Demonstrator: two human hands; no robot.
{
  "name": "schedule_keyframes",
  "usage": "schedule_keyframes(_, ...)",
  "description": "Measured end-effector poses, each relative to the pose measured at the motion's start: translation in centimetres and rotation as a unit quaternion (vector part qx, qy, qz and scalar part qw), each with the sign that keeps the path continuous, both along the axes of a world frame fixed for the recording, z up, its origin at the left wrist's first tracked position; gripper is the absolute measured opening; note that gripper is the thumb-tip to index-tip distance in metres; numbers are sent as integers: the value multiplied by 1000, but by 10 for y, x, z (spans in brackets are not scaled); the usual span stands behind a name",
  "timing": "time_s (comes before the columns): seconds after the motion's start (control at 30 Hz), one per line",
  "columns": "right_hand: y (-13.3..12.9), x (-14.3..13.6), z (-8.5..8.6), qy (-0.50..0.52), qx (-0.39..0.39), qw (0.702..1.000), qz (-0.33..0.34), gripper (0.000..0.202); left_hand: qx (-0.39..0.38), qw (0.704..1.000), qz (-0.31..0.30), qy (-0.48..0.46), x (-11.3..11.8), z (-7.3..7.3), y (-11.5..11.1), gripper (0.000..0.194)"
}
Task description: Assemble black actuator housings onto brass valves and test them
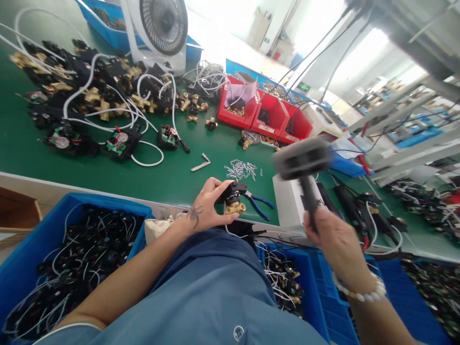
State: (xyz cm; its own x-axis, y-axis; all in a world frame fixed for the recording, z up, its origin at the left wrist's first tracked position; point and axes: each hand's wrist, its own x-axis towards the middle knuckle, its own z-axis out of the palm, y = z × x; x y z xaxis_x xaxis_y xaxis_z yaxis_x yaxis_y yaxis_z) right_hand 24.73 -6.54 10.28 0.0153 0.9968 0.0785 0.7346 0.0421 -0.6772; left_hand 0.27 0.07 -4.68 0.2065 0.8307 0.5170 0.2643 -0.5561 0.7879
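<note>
My left hand (210,206) is wrapped round a black valve unit with a brass fitting (235,208) at the green bench's front edge. Raised on the right, my right hand (332,235) grips the handle of a mallet (304,158), whose grey and black head is blurred by motion. The mallet head is above and to the right of the valve unit, apart from it. Blue-handled pliers (261,206) lie just right of the unit. Behind it sit a pile of small metal clips (241,169) and a bent metal piece (201,163).
Black and brass units with white cables (104,96) crowd the bench's left. A white fan (158,33) and red bins (266,112) stand behind. A white box (287,201) is at the right. Blue crates (143,206) of units sit below the front edge.
</note>
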Motion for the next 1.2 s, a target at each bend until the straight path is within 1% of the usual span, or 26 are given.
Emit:
schedule_keyframes(0.07,2,-1,0,-96,-85,990,50,64,-2,1000,-3,-1,0,1,0,71)
schedule_keyframes(0.1,3,0,2,-116,-98,987,59,65,0,1000,-4,0,0,1,0,71)
schedule_keyframes(0.17,2,1,5,-82,-50,995,21,62,11,1000,-1,4,0,2,0,71)
schedule_keyframes(0.2,1,2,7,-39,-5,999,-6,58,17,1000,2,6,0,2,0,71)
schedule_keyframes(0.27,-2,2,5,53,98,992,-53,52,19,1000,5,14,0,3,0,72)
schedule_keyframes(0.3,-3,1,3,74,127,987,-57,51,16,1000,5,16,0,4,1,72)
schedule_keyframes(0.33,-3,0,0,63,127,989,-45,52,14,1000,3,17,0,4,1,72)
schedule_keyframes(0.4,-2,-2,-5,-38,54,998,7,57,13,1000,-2,11,0,4,2,71)
schedule_keyframes(0.47,-1,-2,-4,-144,-22,988,52,62,16,1000,-3,-2,1,3,2,69)
schedule_keyframes(0.5,-1,-1,-1,-159,-31,985,57,62,17,1000,-2,-6,1,3,3,69)
schedule_keyframes(0.53,-1,-1,3,-139,-17,989,47,62,18,1000,-1,-7,2,2,3,70)
schedule_keyframes(0.6,-2,0,9,-29,44,999,5,57,19,1000,1,-1,2,1,3,72)
schedule_keyframes(0.67,-2,-1,10,98,111,988,-38,53,18,1000,1,5,2,0,4,74)
schedule_keyframes(0.7,-1,-2,8,137,116,983,-48,53,18,1000,0,5,1,0,4,74)
schedule_keyframes(0.73,0,-3,5,143,85,985,-41,55,19,1000,-2,3,1,0,4,74)
schedule_keyframes(0.77,1,-3,2,118,25,993,-21,57,21,1000,-3,1,1,-1,4,74)
schedule_keyframes(0.8,3,-3,0,71,-48,996,7,61,22,1000,-4,-1,1,-1,4,74)
schedule_keyframes(0.83,4,-2,-2,18,-115,993,35,64,22,1000,-4,-4,1,-1,4,73)
schedule_keyframes(0.87,5,-1,-1,-28,-160,985,54,66,22,1000,-4,-6,1,-1,4,73)
schedule_keyframes(0.9,5,1,1,-53,-169,983,56,67,23,1000,-3,-7,1,-1,4,73)
schedule_keyframes(0.93,4,3,4,-50,-146,987,38,66,23,1000,-4,-5,1,-1,4,73)
schedule_keyframes(1.0,2,6,11,21,-43,999,-21,62,22,1000,-6,2,1,0,4,74)
schedule_keyframes(1.07,0,5,12,104,59,991,-58,59,15,1000,-7,11,0,1,3,75)
schedule_keyframes(1.1,0,4,11,119,69,989,-53,59,12,1000,-8,13,0,1,3,74)
schedule_keyframes(1.13,1,2,8,115,47,992,-36,59,11,1000,-8,13,0,2,3,74)
schedule_keyframes(1.2,3,-2,3,50,-53,997,13,63,13,1000,-10,12,0,2,3,73)
